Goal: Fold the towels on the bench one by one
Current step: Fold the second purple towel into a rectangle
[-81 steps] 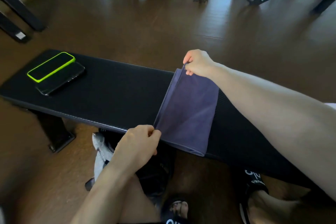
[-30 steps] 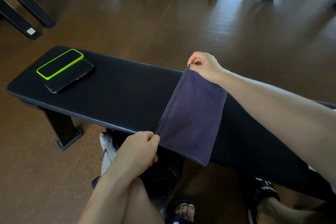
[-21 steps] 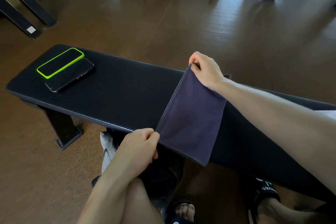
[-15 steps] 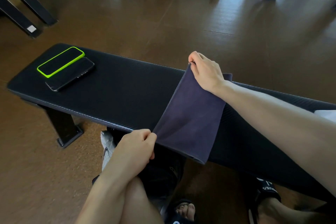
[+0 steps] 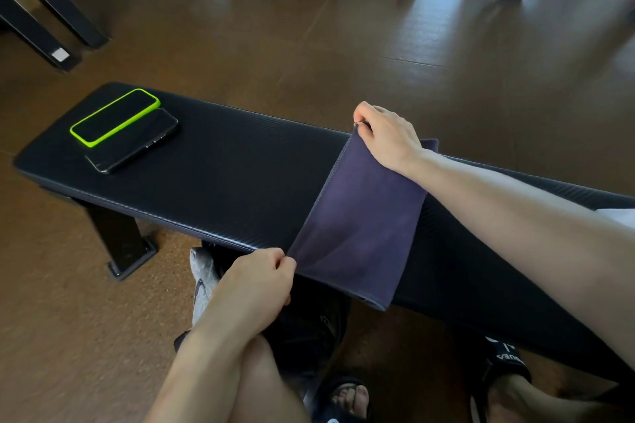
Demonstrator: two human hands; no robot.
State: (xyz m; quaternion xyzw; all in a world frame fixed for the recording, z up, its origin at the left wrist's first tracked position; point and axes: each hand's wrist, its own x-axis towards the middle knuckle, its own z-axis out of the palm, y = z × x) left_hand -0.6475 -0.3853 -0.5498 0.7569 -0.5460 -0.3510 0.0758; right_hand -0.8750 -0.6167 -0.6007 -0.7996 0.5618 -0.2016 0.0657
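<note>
My left hand (image 5: 256, 280) pinches the near corner and my right hand (image 5: 386, 136) the far corner of the purple towel (image 5: 360, 220) lying across the bench (image 5: 223, 175); I should carry both corners over evenly, edge taut.

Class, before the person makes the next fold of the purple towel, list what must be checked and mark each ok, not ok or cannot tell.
1. Left hand pinches the near corner of the towel: ok.
2. Right hand pinches the far corner: ok.
3. Edge between the hands taut: ok.
4. Bench bare left of the towel: ok.
5. Phones well away from the towel: ok.
6. Layers underneath aligned: cannot tell.
</note>
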